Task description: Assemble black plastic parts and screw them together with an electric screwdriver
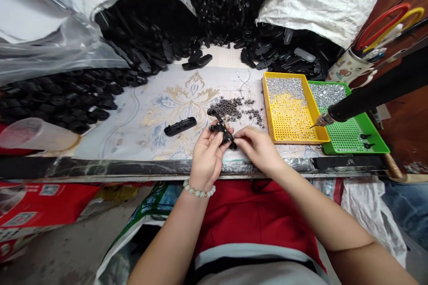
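At table (130, 142), two hands (207, 156) (257, 146), one black assembly (221, 124)

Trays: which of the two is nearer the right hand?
The yellow tray, the left one, closest to the right hand. The green tray lies farther right and has two black pieces in it.

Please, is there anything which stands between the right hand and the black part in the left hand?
Nothing visible does. The right hand is at the near end of the black part, which the left hand holds. The small dark pieces lie beyond, out of the way.
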A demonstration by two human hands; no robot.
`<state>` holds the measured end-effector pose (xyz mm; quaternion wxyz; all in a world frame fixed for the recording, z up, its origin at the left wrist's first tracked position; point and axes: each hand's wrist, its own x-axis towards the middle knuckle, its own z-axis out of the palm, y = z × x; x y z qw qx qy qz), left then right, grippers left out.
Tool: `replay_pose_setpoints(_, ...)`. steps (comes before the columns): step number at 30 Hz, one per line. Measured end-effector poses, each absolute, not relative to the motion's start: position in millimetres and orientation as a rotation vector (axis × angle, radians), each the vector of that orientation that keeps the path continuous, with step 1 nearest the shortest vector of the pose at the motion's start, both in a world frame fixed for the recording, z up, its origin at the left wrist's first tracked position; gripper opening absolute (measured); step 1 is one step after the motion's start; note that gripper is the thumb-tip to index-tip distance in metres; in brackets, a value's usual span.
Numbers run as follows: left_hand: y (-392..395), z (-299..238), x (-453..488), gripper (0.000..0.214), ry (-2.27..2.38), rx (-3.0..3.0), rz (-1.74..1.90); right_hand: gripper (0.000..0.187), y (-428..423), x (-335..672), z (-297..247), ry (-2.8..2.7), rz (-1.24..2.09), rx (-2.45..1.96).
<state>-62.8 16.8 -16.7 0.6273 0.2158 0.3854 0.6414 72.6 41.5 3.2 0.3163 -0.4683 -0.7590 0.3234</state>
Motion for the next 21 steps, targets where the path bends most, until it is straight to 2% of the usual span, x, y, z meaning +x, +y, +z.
replay_pose_setpoints(4,17.0,-16.2,-67.3,0.03,0.85,0.501,1.369,0.007,57.5,81.7,11.6,-1.879,0.911,-1.207)
replay_pose_setpoints(6,16.0,-15.5,-70.7,0.035,0.842,0.514,1.3,0.006,64.0,78.8,12.8,-1.833,1.158,-1.127)
replay_pose_setpoints(11,10.2,-12.5,-77.9,0.048,0.853,0.541,1.183,0.022,62.4,68.4,1.4,-1.345,1.804,-0.906)
replay_pose_setpoints(21,8.7,-3.5,-80.8,0.06,1.158,0.829,1.067,0.025,48.6,69.3,-6.3,-1.068,2.098,-0.764)
